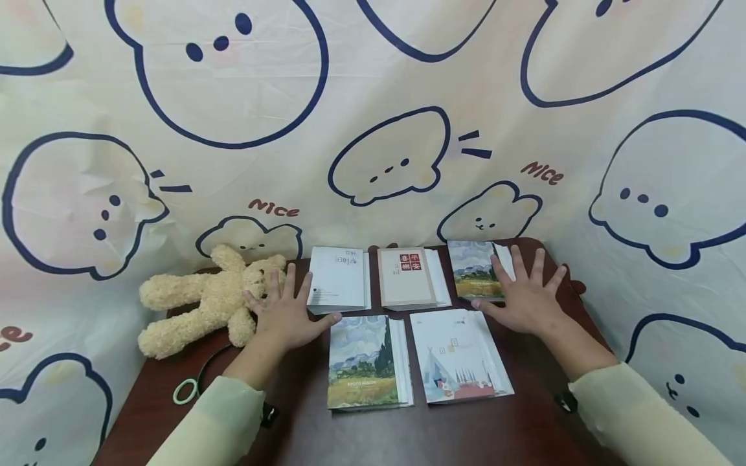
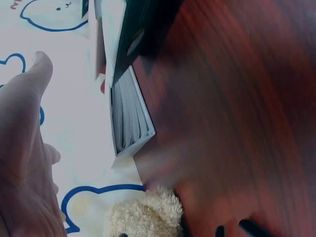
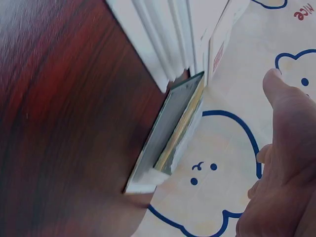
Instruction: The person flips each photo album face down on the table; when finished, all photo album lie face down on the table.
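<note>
My left hand (image 1: 285, 321) has its fingers spread and holds nothing. In the head view it overlaps the edge of a cream teddy bear (image 1: 218, 298), with the thumb beside a landscape photo album (image 1: 361, 362). My right hand (image 1: 529, 303), fingers also spread, holds nothing and partly covers a second landscape album (image 1: 473, 268) at the back right. Between the hands are a white album (image 1: 336, 278), a beige album (image 1: 406, 278) with red squares, and an album with a tent drawing (image 1: 451, 356). Both wrist views show the hands raised off the tabletop.
The albums lie in two rows on a dark red-brown table (image 1: 373, 437). A pale green ring (image 1: 185, 391) with a dark cord lies left of my left forearm. A white cloth (image 1: 384, 84) printed with cartoon animals hangs behind the table and along both sides.
</note>
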`<state>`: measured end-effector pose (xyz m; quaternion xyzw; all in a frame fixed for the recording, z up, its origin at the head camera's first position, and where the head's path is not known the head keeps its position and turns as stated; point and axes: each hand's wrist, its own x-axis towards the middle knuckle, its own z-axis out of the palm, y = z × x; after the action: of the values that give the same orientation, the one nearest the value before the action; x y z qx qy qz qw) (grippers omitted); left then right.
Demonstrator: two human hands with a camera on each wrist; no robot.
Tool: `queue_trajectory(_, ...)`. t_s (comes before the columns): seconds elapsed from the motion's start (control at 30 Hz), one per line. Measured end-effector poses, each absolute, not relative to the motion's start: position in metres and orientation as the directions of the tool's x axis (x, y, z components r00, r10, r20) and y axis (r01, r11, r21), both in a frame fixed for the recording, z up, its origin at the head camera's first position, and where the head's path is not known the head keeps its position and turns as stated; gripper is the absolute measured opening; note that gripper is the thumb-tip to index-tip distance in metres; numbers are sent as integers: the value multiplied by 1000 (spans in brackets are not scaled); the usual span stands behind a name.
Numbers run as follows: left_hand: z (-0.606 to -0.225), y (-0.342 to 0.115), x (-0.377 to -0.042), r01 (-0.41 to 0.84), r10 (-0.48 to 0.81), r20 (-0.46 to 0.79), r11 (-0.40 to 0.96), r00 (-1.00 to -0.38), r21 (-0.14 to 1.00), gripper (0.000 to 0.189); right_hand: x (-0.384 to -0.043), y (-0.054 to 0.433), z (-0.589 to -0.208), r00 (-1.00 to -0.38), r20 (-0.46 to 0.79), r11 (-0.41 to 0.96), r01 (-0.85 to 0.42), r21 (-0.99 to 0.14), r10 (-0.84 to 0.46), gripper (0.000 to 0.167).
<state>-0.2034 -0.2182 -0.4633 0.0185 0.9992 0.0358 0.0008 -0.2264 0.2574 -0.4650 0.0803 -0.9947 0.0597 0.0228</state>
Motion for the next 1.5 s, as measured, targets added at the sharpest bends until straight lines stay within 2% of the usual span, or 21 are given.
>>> queue_trajectory(0.3, -469, -211, -184, 29, 35, -25, 981, -999, 193, 109, -204, 244, -463, -981, 41, 954, -193, -231, -189, 99)
queue_trajectory(0.67, -472, -209, -163, 46, 76, -62, 917, -995, 396, 97, -188, 217, -470, -970, 49, 931, -242, -273, -238, 79)
queue_trajectory(1.0, -478, -205, -153, 14, 101, -114, 806, -988, 591, 90, -177, 193, -470, -955, 17, 855, -274, -440, -298, 76)
queue_trajectory(1.5, -497, -202, -149, -106, 95, -212, 630, -973, 770, 89, -170, 155, -480, -935, -39, 732, -250, -634, -353, 74)
